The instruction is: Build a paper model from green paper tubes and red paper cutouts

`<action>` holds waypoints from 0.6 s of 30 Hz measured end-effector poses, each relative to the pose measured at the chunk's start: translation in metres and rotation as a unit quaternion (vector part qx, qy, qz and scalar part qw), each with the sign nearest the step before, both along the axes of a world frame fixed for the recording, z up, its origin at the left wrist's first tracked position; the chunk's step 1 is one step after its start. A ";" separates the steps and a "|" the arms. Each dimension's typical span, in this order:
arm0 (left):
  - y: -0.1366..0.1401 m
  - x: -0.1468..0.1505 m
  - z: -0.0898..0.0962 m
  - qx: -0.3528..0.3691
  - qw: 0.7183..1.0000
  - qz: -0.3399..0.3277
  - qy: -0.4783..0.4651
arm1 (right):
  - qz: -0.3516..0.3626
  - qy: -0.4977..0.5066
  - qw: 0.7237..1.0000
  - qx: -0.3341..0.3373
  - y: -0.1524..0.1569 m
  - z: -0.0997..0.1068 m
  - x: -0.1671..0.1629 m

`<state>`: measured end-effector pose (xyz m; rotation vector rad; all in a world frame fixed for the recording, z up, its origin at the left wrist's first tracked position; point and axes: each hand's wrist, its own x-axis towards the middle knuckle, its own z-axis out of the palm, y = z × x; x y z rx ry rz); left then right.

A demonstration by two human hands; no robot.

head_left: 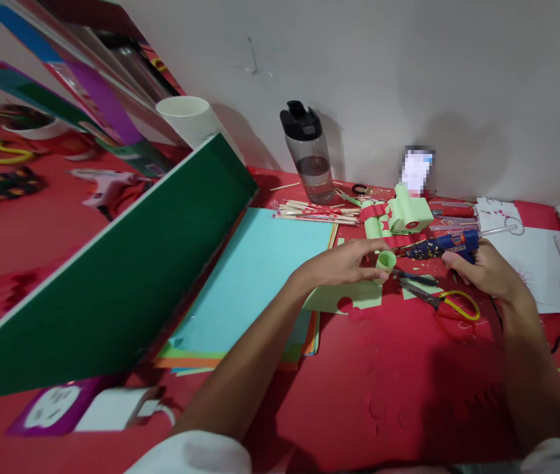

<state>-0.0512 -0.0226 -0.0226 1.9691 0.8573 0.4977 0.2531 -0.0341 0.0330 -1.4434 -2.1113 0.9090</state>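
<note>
Between the fingers of my left hand (346, 261) is a small rolled tube of light green paper (387, 261), its round opening facing up. My right hand (490, 273) is wrapped round a blue hot glue gun (445, 245). A clear glue stick (500, 230) pokes out of its back end, and its nozzle points left, close to the paper tube. Scissors (441, 303) with yellow and red handles lie below the glue gun. Behind my hands stands a light green paper model (406, 214) with red trim. Cut green paper (354, 297) lies under my left hand.
A stack of coloured paper (260, 263), blue on top, lies left of centre. Beside it leans a dark green board (126, 263). A water bottle (308, 155), wooden sticks (314, 212) and a phone (417, 170) are near the wall. A white charger (114, 408) sits at lower left.
</note>
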 end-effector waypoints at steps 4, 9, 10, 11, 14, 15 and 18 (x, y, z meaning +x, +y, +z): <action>0.000 0.000 0.000 0.007 1.000 0.000 -0.004 | 0.002 -0.008 1.000 -0.002 0.000 0.001 0.001; 0.000 0.000 0.000 0.006 1.000 -0.005 -0.007 | 0.006 -0.004 1.000 -0.002 -0.001 0.002 0.002; 0.000 0.000 0.000 0.006 1.000 -0.005 -0.007 | 0.008 -0.003 1.000 -0.004 -0.001 0.002 0.002; 0.000 0.000 0.000 0.006 1.000 -0.005 -0.006 | 0.010 -0.001 1.000 -0.005 -0.001 0.002 0.002; 0.000 0.000 -0.001 0.008 1.000 -0.005 -0.006 | 0.012 0.003 1.000 -0.004 -0.001 0.001 0.003; 0.000 0.000 -0.001 0.009 1.000 -0.004 -0.005 | 0.011 0.004 1.000 -0.002 -0.001 0.001 0.003; 0.001 -0.001 -0.002 0.010 1.000 -0.002 -0.005 | 0.002 -0.002 1.000 0.002 -0.001 0.001 0.002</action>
